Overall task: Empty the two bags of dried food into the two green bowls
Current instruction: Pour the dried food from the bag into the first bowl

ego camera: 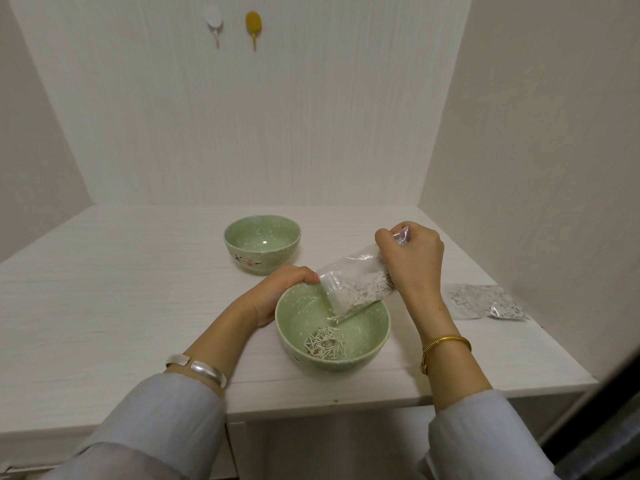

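Note:
A green speckled bowl (367,327) stands near the table's front edge with a small heap of pale dried sticks in its bottom. My right hand (414,258) grips a clear bag of dried food (349,285), tilted mouth-down over the bowl, and sticks are falling out. My left hand (277,292) curls round the bowl's far-left rim and holds it. A second green bowl (262,242) with a pink flower pattern stands empty farther back. A second bag of dried food (485,301) lies flat on the table to the right.
The white table (121,289) sits in a pale alcove with walls at the left, back and right. Two hooks, one white (214,20) and one yellow (253,24), hang on the back wall. A dark edge (606,427) crosses the lower right corner.

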